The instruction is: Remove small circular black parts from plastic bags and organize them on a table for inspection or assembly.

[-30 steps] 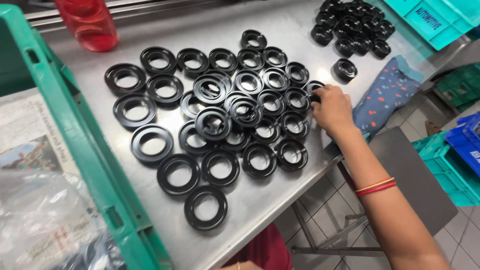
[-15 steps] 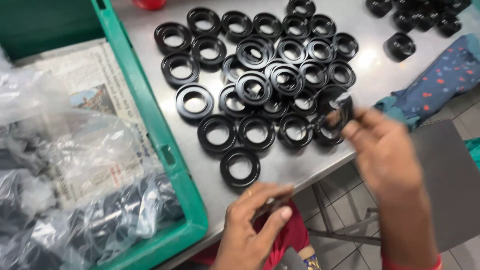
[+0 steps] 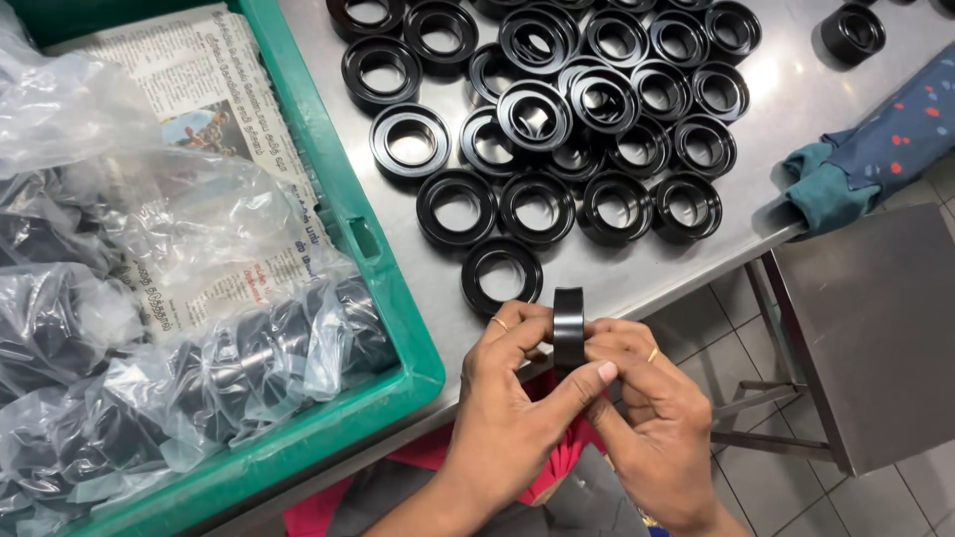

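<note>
One black ring stood on edge, pinched between left hand and right hand; beyond them one loose ring, then a row of four.

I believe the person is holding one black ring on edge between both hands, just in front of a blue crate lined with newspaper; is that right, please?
Not quite: the crate is green, not blue, as the head view shows. The rest holds: the left hand and right hand hold one black ring on edge between them, and newspaper lines the crate.
</note>
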